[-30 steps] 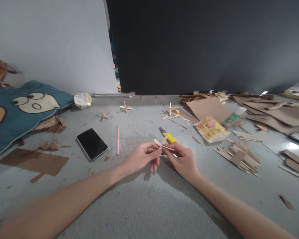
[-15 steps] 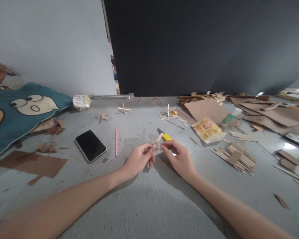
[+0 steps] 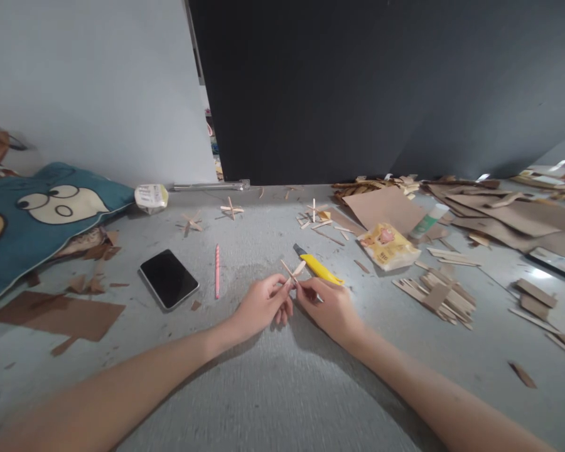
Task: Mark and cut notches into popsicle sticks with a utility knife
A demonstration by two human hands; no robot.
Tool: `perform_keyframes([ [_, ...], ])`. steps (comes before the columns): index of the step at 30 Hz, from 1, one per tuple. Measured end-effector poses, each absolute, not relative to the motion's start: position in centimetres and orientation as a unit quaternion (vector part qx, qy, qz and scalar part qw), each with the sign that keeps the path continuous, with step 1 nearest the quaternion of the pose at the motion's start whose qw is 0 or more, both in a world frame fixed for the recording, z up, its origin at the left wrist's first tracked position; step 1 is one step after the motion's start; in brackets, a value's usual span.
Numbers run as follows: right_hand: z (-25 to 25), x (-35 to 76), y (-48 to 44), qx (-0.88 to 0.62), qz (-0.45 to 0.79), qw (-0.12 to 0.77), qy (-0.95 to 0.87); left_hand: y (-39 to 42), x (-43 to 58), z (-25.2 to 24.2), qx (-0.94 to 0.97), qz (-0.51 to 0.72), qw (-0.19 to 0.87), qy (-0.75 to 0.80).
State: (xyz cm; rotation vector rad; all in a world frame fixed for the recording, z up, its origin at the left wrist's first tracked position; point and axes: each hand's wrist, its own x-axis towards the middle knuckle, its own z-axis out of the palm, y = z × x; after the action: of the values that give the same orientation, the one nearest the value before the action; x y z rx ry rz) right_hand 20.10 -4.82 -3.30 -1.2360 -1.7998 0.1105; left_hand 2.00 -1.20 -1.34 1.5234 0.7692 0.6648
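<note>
Between my hands is a small piece made of crossed wooden sticks (image 3: pixel 299 269), with two sticks pointing up and apart. My left hand (image 3: pixel 265 303) pinches it between thumb and fingers from the left. From the right, my right hand (image 3: pixel 327 307) closes its thumb and fingertips on the same piece; the point where they meet is partly hidden. A yellow utility knife (image 3: pixel 321 269) lies just beyond my right hand. Left of my left hand are a pink patterned pen (image 3: pixel 217 271) and a tablet or phone with a black screen (image 3: pixel 168 279).
Star-shaped stick pieces (image 3: pixel 232 208) stand farther back. On the right lie a yellow tissue pack (image 3: pixel 388 246), a glue stick (image 3: pixel 430 221), a bundle of wooden sticks (image 3: pixel 439 295) and cardboard sheets (image 3: pixel 381 207). A blue cushion (image 3: pixel 51 201) and brown cardboard (image 3: pixel 56 314) are at left.
My right hand has shifted slightly left and down, closer against my left hand. The stick piece has turned in the fingers, and more of the yellow knife shows. The view has moved slightly.
</note>
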Motion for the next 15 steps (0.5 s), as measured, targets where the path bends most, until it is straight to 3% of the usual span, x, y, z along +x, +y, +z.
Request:
perform_keyframes([
  [15, -3.0, 21.6, -4.0, -0.489, 0.045, 0.443, -0.75, -0.7, 1.8, -1.4, 0.642, 0.283, 0.629, 0.334],
])
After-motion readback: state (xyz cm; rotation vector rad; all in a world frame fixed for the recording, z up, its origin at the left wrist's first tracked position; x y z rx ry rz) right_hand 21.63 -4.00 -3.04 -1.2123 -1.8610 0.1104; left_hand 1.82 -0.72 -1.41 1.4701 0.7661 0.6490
